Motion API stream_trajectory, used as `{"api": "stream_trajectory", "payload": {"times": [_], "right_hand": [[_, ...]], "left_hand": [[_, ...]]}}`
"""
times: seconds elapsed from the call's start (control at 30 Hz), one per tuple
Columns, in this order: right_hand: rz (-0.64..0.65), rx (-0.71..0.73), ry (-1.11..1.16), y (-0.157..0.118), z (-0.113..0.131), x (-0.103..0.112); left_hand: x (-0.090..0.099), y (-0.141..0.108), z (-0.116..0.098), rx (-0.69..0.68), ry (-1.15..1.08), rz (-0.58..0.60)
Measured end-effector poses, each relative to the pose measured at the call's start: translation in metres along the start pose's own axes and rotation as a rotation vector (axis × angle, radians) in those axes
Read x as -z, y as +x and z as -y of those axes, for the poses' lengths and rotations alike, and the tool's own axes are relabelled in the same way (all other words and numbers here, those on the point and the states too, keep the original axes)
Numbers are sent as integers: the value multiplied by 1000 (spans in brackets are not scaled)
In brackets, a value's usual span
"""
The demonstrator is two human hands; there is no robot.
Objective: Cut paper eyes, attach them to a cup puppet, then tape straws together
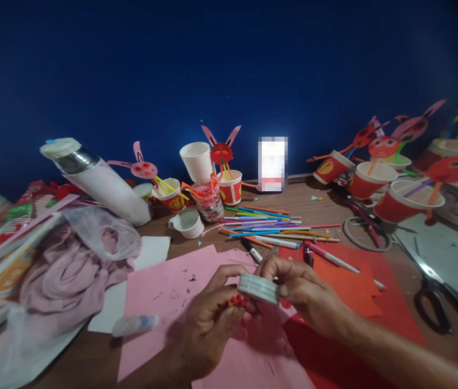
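My left hand point(208, 324) is closed around a small bundle of thin orange and red tubes point(237, 300), which look like straws; their ends poke out above the thumb. A roll of tape point(258, 288) with printed writing sits right above the bundle. My right hand point(310, 294) grips this roll at its right side, fingers bent around it. Whether a strip of tape joins roll and bundle I cannot tell. Under both hands lie pink paper sheets point(152, 302) and, to the right, red paper point(318, 346).
Coloured straws point(265, 221) and markers point(330, 256) lie beyond my hands. Scissors point(431, 278) rest at the right. Paper cups with rabbit-like figures point(229, 186), a lit phone point(273, 165) and a white mug point(187, 223) stand behind. A leaning flask point(103, 183) and cloth point(75, 270) occupy the left.
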State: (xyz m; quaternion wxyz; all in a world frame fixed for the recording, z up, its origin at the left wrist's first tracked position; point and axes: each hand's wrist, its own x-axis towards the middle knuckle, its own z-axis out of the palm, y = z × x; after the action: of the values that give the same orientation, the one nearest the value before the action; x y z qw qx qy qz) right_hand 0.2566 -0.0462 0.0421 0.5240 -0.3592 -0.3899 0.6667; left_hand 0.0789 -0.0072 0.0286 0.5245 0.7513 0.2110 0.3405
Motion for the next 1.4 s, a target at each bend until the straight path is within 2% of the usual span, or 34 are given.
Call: {"api": "stream_trajectory", "payload": {"times": [0.37,0.67,0.8,0.97,1.1,1.27,1.4], "right_hand": [[42,2,45,0,-1,2],[-20,-6,23,1,-5,0],[13,10,-72,3,-3,4],[70,114,-355,0,8,8],[86,156,-490,-4,12,7],[77,154,-560,-4,8,6],[114,134,-482,-2,5,7]], "left_hand": [[1,-5,1,205,-140,-13],[-3,-9,7,232,-258,-8],[0,-4,5,151,-105,12],[6,4,-4,30,58,97],[8,4,-9,-10,141,160],[8,7,-14,-62,210,211],[7,6,-15,6,176,167]]}}
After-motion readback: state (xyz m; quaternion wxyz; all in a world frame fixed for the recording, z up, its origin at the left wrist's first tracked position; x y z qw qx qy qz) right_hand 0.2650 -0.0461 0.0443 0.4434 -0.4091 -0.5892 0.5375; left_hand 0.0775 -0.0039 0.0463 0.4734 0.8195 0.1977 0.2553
